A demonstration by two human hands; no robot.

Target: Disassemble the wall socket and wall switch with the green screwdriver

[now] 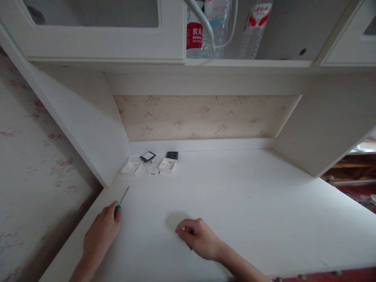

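My left hand (101, 229) is wrapped round the green handle of a screwdriver (124, 195), whose thin metal shaft points up and to the right over the white desk. My right hand (202, 241) hovers over or rests on the desk, thumb and fingertips pinched together; I cannot make out whether anything small is between them. Beyond the screwdriver tip, near the back left corner, lie a shallow white square box (131, 168) and a second white box (168, 165). Behind them sit a black square piece with a pale panel (147, 156) and a plain black square piece (172, 155).
Several small thin pieces (152, 169) lie between the two boxes. White side panels (79, 121) bound the desk (249, 219) left and right. Overhead is a cabinet (102, 43), where plastic bottles (256, 31) and a white cable (202, 17) show.
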